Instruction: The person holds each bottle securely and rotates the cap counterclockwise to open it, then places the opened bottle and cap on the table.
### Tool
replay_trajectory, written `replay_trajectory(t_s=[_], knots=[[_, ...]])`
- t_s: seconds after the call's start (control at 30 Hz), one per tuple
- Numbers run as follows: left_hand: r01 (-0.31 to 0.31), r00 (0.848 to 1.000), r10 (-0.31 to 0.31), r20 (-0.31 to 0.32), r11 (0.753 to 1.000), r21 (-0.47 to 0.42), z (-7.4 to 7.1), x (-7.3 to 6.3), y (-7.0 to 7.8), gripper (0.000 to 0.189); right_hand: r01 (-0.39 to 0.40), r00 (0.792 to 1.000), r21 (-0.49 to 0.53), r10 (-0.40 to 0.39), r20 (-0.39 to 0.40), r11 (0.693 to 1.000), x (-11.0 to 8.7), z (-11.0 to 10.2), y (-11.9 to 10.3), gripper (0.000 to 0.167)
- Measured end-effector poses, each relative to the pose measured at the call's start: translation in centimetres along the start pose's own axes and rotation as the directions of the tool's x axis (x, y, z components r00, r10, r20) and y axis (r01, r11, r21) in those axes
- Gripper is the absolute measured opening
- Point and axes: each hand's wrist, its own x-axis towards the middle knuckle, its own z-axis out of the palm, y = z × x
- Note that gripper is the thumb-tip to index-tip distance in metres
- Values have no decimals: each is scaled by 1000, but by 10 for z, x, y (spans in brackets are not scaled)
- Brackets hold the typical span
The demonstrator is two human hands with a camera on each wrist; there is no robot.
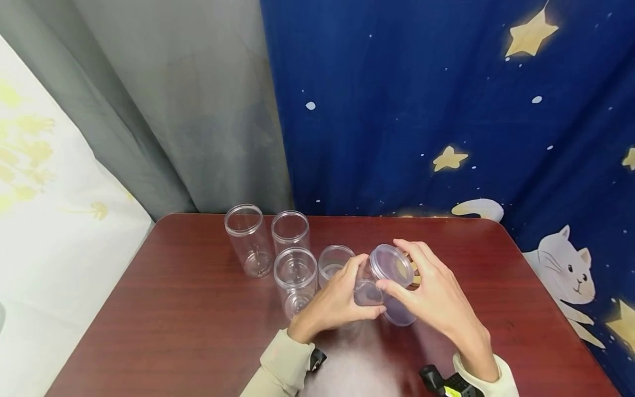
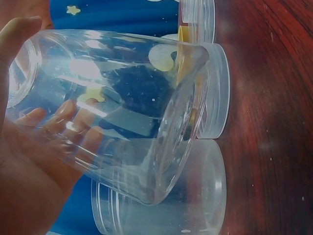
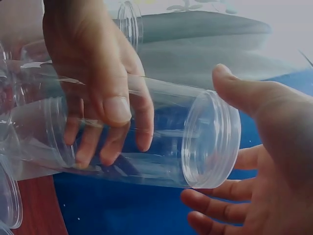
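Observation:
A clear plastic jar [image 3: 161, 122] is held tilted above the table between both hands. My left hand [image 1: 332, 300] grips its side, the fingers curling round the wall in the right wrist view. At the upper end sits a translucent lid [image 1: 394, 264]. My right hand [image 1: 441, 295] holds this lid by its edge, thumb on one side and fingers on the other. Close to the left hand stand several clear jars with open tops, among them a front jar [image 1: 296, 275] and a shorter-looking jar [image 1: 336, 258]. Under the held jar lies another translucent round piece [image 1: 399, 314], partly hidden.
A tall jar [image 1: 248, 242] and a second jar [image 1: 290, 229] stand near the back edge of the reddish-brown table [image 1: 188, 309]. Behind the right hand is a partly hidden yellowish object [image 1: 415, 273]. Grey and blue curtains [image 1: 372, 138] hang behind the table.

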Motion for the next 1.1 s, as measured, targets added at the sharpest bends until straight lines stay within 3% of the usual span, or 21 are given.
replay_trajectory(t_s=[0.37,0.6,1.1], knots=[[-5,1000,5,-4,1000,3,-5,2,-1,91,37,986,227,-72,149,973,6,-10,6,69],[13,1000,-13,3,1000,-15,-8,3,3,92,63,983,296,-110,144,953,7,-13,7,72],[-7,1000,7,10,1000,10,-5,0,3,93,173,965,330,-226,130,928,4,-11,15,72]])
